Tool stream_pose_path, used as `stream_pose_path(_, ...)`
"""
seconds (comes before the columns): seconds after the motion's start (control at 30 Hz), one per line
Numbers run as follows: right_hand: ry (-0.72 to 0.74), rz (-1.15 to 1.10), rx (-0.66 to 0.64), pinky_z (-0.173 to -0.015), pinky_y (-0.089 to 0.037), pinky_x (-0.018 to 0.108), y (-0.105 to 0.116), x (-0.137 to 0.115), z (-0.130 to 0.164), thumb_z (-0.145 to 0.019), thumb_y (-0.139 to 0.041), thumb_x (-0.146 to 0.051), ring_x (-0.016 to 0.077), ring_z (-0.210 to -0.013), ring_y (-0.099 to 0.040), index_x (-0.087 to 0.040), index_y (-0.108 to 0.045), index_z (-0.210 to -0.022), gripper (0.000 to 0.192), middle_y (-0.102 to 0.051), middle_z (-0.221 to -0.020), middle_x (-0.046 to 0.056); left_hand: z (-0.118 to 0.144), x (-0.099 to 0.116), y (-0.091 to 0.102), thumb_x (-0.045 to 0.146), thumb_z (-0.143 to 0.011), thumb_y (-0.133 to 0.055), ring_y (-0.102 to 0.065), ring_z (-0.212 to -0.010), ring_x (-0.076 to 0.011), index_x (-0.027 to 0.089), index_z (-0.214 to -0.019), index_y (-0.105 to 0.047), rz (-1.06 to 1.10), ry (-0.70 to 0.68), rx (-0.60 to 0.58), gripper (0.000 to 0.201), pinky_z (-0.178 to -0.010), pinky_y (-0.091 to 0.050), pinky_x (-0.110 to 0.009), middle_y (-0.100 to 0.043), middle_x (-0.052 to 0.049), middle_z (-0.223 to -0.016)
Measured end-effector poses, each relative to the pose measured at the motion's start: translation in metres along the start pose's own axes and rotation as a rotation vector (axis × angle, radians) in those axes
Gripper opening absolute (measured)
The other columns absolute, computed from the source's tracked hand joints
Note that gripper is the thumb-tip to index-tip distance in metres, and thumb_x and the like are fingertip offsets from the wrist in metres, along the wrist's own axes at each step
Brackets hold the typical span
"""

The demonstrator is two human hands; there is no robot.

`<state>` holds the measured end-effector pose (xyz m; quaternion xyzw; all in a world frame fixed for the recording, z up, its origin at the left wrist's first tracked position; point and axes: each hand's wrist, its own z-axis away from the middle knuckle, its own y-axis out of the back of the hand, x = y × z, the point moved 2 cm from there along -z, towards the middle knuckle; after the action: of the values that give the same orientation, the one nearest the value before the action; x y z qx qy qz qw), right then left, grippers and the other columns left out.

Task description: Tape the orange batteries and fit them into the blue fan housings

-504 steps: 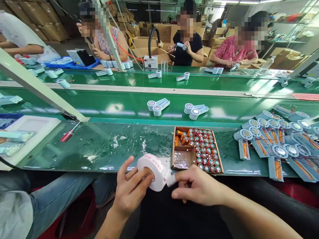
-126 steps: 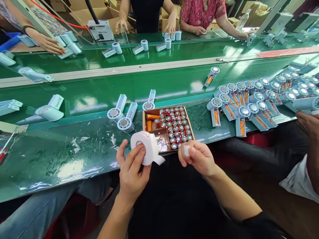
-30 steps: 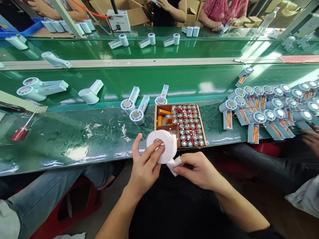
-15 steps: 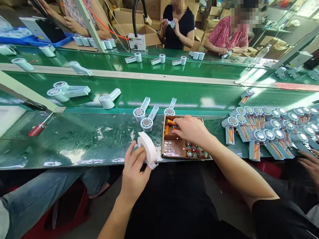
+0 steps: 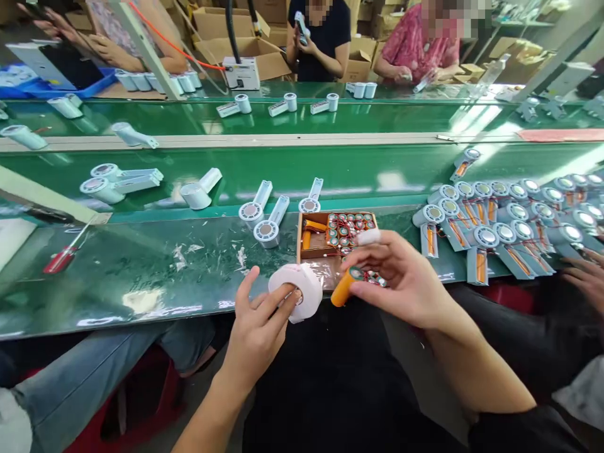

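A roll of white tape (image 5: 309,290) sits on the fingers of my left hand (image 5: 257,336), two of them pushed through its core. Between the thumb and fingers of my right hand (image 5: 406,280) is an orange cylindrical battery (image 5: 341,290), tilted, with a green end towards my palm. White wrapping covers one fingertip of that hand. Just beyond both hands lies a cardboard box (image 5: 299,242), holding several batteries with green ends and red wires; my right hand hides part of it. Three pale blue handheld housings with round heads, one of them a near housing (image 5: 267,233), lie left of the box.
Many housings with orange batteries fitted (image 5: 486,238) crowd the right side. A red screwdriver (image 5: 61,259) lies at the left by a metal post. More housings lie on the green conveyor (image 5: 368,173). Co-workers sit across the line; another person's hand (image 5: 585,280) is at the right edge.
My right hand has come out of the box towards me with an orange battery. My left hand has turned the tape roll so its flat side faces me.
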<state>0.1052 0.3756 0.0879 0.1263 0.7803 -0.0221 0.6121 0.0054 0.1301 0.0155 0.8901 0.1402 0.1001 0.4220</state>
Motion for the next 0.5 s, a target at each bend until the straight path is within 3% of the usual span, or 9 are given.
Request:
stream_pose_path(0.13, -0.146, 0.177, -0.063, -0.084, -0.063, 0.034, 0.000, 0.006, 0.007, -0.087, -0.082, -0.025, 0.0212, -0.090, -0.075, -0.024, -0.064, -0.115, 0.033, -0.077, -0.107, 0.004, -0.001, 0.004, -0.006, -0.003, -0.083, -0.064, -0.028, -0.156, -0.0376, 0.025, -0.126, -0.071, 0.008, -0.131, -0.114, 0.051, -0.108, -0.060, -0.052, -0.074, -0.004, -0.124)
stream_pose_path(0.3, -0.267, 0.179, -0.064, -0.077, -0.062, 0.032, 0.004, 0.031, 0.009, -0.085, -0.083, -0.024, 0.0192, -0.081, -0.074, -0.024, -0.066, -0.110, 0.030, -0.079, -0.102, 0.003, -0.010, 0.016, -0.002, 0.003, -0.089, -0.064, -0.050, -0.142, -0.0336, 0.027, -0.126, -0.071, -0.004, -0.217, -0.145, 0.045, -0.100, -0.063, -0.044, -0.074, -0.004, -0.126)
stream_pose_path(0.4, -0.288, -0.110, 0.153, -0.081, -0.064, 0.034, 0.008, 0.050, 0.011, -0.082, -0.087, -0.030, 0.0219, -0.091, -0.075, -0.024, -0.066, -0.109, 0.035, -0.078, -0.105, 0.005, -0.011, 0.022, -0.002, 0.006, -0.090, -0.064, -0.066, -0.111, -0.0249, 0.028, -0.129, -0.070, -0.061, -0.166, -0.168, 0.045, -0.090, -0.061, -0.037, -0.076, -0.004, -0.120)
stream_pose_path(0.5, -0.219, -0.444, 0.511, -0.078, -0.064, 0.033, -0.005, 0.066, 0.018, -0.079, -0.090, -0.035, 0.0230, -0.098, -0.074, -0.024, -0.064, -0.107, 0.039, -0.077, -0.108, 0.006, -0.005, 0.026, -0.007, 0.013, -0.091, -0.070, -0.060, -0.079, -0.0174, 0.027, -0.132, -0.069, -0.056, -0.041, -0.158, 0.043, -0.074, -0.051, -0.034, -0.077, -0.005, -0.110)
